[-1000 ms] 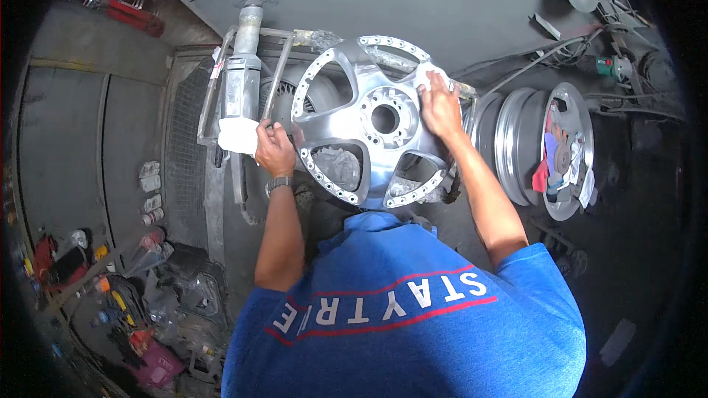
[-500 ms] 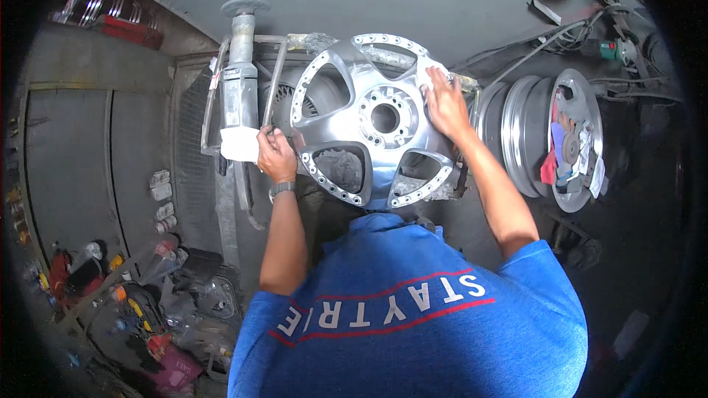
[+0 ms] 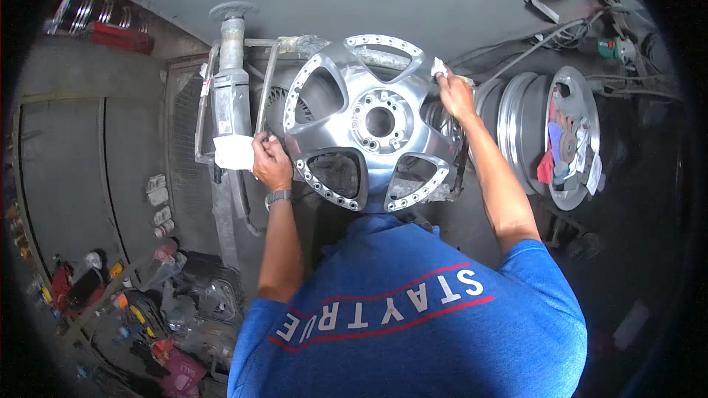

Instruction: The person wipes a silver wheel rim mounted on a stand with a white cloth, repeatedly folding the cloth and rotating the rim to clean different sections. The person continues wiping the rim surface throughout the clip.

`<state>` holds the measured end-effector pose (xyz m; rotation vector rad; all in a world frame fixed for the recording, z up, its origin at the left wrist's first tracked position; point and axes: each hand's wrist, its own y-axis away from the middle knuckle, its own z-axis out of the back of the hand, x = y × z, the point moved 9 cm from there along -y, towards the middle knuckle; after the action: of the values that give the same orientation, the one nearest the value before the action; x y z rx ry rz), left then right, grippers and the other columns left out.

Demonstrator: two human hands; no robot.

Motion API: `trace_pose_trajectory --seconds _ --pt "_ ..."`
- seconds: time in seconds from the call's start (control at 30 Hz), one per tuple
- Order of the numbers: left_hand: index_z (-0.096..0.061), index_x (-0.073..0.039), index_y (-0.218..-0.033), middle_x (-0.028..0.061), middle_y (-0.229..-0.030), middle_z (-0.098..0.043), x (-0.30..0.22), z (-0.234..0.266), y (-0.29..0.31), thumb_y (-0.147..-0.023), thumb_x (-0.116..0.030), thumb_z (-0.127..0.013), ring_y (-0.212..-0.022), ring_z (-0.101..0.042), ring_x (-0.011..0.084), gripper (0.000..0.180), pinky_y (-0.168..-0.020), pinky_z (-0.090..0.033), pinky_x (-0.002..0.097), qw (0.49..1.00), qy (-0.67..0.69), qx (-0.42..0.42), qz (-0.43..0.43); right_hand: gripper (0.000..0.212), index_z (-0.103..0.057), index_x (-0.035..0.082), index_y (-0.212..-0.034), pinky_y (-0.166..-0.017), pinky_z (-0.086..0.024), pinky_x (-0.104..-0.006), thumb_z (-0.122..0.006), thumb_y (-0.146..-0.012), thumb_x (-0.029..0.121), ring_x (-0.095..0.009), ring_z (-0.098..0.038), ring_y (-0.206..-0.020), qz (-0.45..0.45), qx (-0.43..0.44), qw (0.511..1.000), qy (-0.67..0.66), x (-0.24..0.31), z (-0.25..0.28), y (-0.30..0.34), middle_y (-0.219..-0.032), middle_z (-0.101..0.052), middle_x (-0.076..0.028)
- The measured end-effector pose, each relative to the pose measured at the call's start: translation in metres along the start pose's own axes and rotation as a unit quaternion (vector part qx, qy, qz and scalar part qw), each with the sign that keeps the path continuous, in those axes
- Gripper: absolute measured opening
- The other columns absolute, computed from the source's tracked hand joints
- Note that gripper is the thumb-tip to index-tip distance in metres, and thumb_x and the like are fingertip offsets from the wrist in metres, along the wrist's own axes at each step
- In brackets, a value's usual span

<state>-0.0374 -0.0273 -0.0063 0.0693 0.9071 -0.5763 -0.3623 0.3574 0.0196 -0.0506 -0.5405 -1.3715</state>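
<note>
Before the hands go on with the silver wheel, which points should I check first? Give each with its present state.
1. Left hand grips the silver wheel at its left edge: ok.
2. Right hand presses a white cloth on the upper right rim: ok.
3. Wheel fixed firmly on its support: cannot tell.
4. Grey stand beside the left hand, apart from the wheel: ok.
5. Stacked rims at right, clear of the right arm: ok.

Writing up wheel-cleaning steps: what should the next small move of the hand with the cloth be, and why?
Probably slide the white cloth under the right hand down along the silver wheel's right rim. That hand presses the cloth at the upper right edge, while the left hand grips the left rim to steady it.
</note>
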Motion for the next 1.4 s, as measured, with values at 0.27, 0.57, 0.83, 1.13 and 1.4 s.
trace_pose_trajectory --seconds 0.27,0.57,0.83,1.13,1.4 --pt "-0.065 -0.005 -0.118 0.0108 -0.075 -0.067 -0.004 0.003 -0.003 -0.096 -0.025 -0.065 -0.069 -0.067 0.0290 0.029 -0.065 -0.051 0.0436 1.000 0.014 -0.004 -0.025 0.055 -0.068 0.001 -0.124 -0.101 -0.046 -0.0557 -0.041 -0.102 0.044 -0.050 -0.060 -0.119 0.063 0.033 0.997 -0.006 0.099 -0.008 -0.055 -0.122 -0.066 -0.032" --pt "-0.066 -0.004 -0.119 0.0157 -0.083 -0.073 0.010 0.001 -0.003 -0.098 -0.030 -0.064 -0.074 -0.071 0.0343 0.033 -0.066 -0.055 0.0458 1.000 -0.006 0.001 0.025 0.054 -0.071 -0.001 -0.118 -0.112 -0.043 -0.0505 -0.043 -0.106 0.044 -0.047 -0.061 -0.119 0.426 0.225 0.875 0.052 0.296 -0.106 -0.010 -0.124 -0.068 -0.027" --pt "-0.067 -0.004 -0.115 0.0157 -0.083 -0.072 0.006 0.002 -0.001 -0.097 -0.030 -0.064 -0.074 -0.070 0.0348 0.031 -0.067 -0.053 0.0458 1.000 -0.007 -0.002 0.018 0.058 -0.070 -0.006 -0.115 -0.100 -0.048 -0.0511 -0.048 -0.099 0.046 -0.046 -0.065 -0.114 0.152 0.128 0.980 -0.008 0.147 -0.022 -0.085 -0.113 -0.069 -0.033" --pt "-0.067 -0.004 -0.113 0.0106 -0.077 -0.067 -0.001 0.002 -0.011 -0.100 -0.029 -0.062 -0.069 -0.065 0.0284 0.028 -0.066 -0.049 0.0420 1.000 -0.005 0.018 -0.008 0.061 -0.071 -0.004 -0.105 -0.094 -0.047 -0.0556 -0.045 -0.101 0.051 -0.053 -0.064 -0.106 -0.145 -0.077 0.980 -0.114 -0.065 0.010 0.087 -0.102 -0.068 -0.036" --pt "-0.067 -0.001 -0.109 0.0163 -0.093 -0.070 -0.069 -0.058 -0.091 -0.104 -0.027 -0.058 -0.086 -0.066 0.0286 0.028 -0.084 -0.052 0.0407 0.986 0.078 0.143 -0.021 0.040 -0.069 -0.004 -0.113 -0.085 -0.050 -0.0405 -0.053 -0.106 0.032 -0.025 -0.067 -0.095 -0.350 -0.079 0.735 -0.575 -0.121 -0.088 0.254 -0.095 -0.070 -0.011"
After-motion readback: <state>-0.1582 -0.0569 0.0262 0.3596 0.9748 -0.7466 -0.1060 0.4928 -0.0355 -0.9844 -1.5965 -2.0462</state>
